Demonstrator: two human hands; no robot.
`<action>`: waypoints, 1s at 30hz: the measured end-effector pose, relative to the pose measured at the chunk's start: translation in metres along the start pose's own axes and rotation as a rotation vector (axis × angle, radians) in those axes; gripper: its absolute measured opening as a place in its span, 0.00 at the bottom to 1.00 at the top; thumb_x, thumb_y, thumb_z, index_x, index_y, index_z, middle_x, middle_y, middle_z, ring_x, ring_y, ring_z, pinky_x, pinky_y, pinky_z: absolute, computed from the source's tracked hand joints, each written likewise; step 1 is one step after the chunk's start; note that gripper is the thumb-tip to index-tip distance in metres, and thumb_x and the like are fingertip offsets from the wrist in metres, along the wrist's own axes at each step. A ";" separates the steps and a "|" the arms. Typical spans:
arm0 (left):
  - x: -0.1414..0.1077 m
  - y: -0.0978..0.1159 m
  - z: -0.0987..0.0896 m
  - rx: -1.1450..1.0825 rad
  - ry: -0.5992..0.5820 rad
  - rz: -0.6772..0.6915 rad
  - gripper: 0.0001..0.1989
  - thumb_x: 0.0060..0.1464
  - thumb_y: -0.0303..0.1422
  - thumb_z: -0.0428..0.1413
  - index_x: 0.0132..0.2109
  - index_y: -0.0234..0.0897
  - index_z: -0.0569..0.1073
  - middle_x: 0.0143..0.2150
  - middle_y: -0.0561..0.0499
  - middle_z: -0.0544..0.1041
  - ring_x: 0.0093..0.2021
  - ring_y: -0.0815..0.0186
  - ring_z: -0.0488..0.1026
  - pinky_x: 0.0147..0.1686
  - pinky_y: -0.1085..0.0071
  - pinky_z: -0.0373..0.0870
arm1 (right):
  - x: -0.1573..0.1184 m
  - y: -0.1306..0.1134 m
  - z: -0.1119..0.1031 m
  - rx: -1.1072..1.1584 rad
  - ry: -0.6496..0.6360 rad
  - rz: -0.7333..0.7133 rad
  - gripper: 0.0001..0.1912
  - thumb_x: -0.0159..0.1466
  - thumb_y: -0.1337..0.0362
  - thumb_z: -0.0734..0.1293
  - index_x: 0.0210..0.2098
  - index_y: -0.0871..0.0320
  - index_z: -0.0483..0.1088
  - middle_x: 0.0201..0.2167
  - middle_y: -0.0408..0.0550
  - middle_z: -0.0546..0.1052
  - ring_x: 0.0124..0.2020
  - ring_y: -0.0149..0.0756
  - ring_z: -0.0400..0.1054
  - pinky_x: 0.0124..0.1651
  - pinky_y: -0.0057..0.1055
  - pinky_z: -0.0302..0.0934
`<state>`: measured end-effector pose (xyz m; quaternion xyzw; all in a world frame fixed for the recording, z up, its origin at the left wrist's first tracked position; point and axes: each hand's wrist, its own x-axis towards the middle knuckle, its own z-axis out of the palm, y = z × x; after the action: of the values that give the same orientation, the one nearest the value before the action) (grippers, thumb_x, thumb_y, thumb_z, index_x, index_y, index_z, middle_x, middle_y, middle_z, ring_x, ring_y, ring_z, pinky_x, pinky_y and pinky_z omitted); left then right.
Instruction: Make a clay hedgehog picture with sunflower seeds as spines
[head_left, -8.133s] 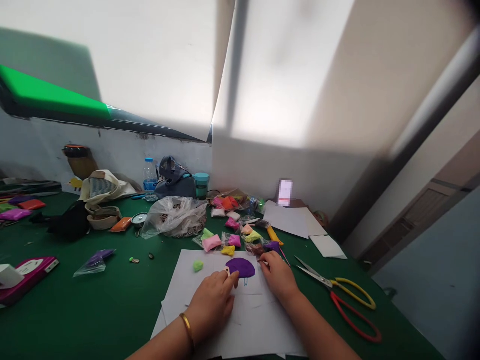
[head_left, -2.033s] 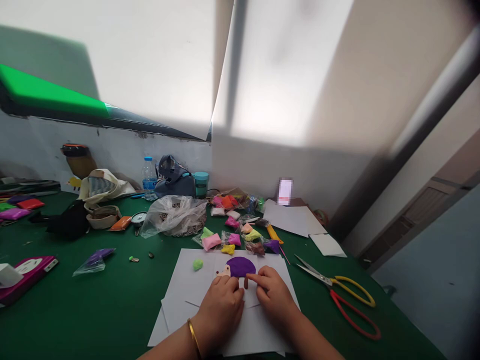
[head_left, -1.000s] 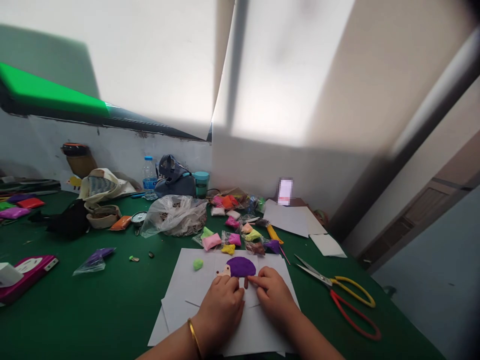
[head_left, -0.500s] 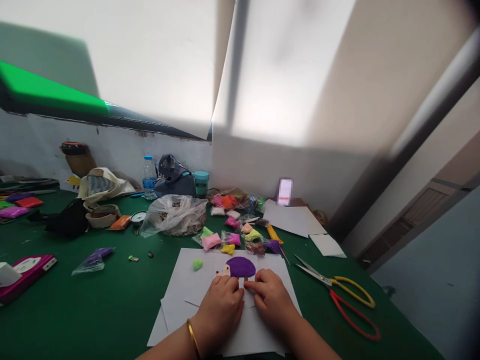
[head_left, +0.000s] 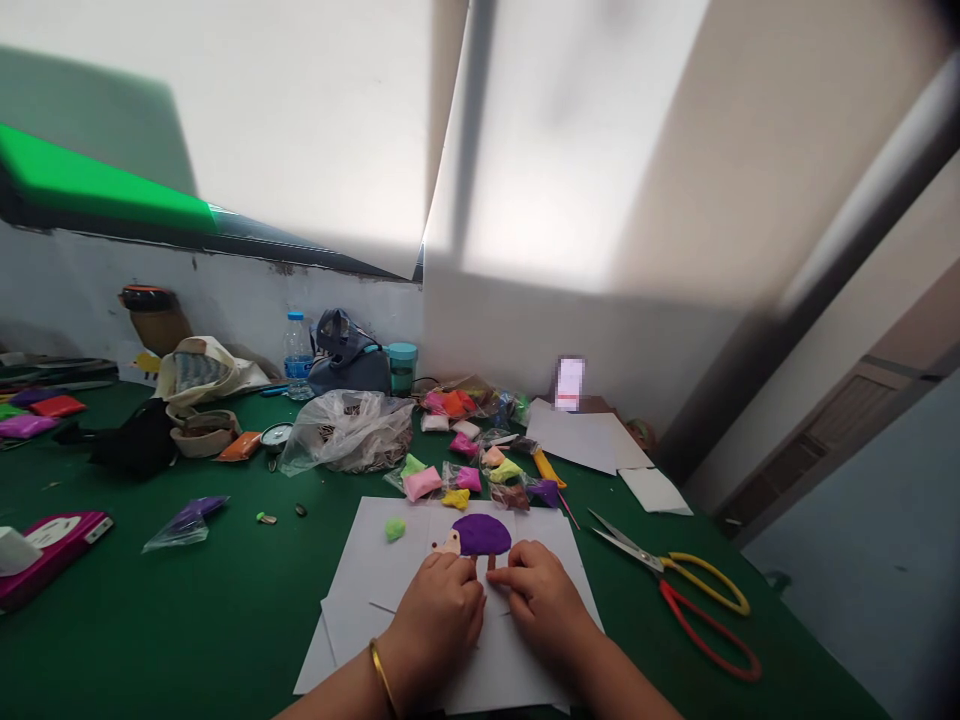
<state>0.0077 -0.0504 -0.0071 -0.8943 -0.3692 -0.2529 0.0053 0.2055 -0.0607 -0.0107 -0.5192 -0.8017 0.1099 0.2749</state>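
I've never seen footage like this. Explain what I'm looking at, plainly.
There is no machine here: these are a person's bare hands, seen by one head-worn camera facing forward and down. On a green table lie white sheets of paper, bearing a purple shape with two brown strips below it. The right hand has its index fingertip at one strip; the left hand is by the other. Whether either grips anything is hard to tell. Scissors lie to the right, colourful packets beyond the paper.
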 end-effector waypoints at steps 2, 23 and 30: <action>0.000 -0.003 -0.002 -0.035 0.020 0.007 0.09 0.56 0.24 0.54 0.28 0.37 0.74 0.31 0.50 0.73 0.35 0.63 0.69 0.39 0.63 0.65 | 0.000 0.001 -0.003 0.048 0.007 0.016 0.26 0.54 0.80 0.61 0.41 0.48 0.79 0.36 0.46 0.71 0.41 0.38 0.65 0.44 0.34 0.59; 0.004 -0.016 -0.007 0.114 -0.012 -0.093 0.13 0.59 0.33 0.57 0.51 0.49 0.75 0.53 0.51 0.75 0.54 0.57 0.67 0.55 0.58 0.55 | 0.004 -0.003 -0.009 0.013 0.045 0.204 0.23 0.58 0.75 0.58 0.47 0.55 0.77 0.41 0.50 0.76 0.45 0.40 0.68 0.49 0.33 0.62; 0.004 -0.014 -0.008 0.056 0.051 -0.026 0.15 0.59 0.31 0.56 0.53 0.48 0.74 0.52 0.52 0.76 0.55 0.58 0.67 0.56 0.58 0.53 | 0.004 -0.001 -0.008 0.037 0.055 0.183 0.23 0.58 0.75 0.58 0.46 0.54 0.77 0.41 0.49 0.76 0.45 0.40 0.69 0.50 0.34 0.62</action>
<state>-0.0031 -0.0392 -0.0013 -0.8822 -0.3874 -0.2653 0.0363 0.2078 -0.0588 -0.0029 -0.5877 -0.7411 0.1352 0.2951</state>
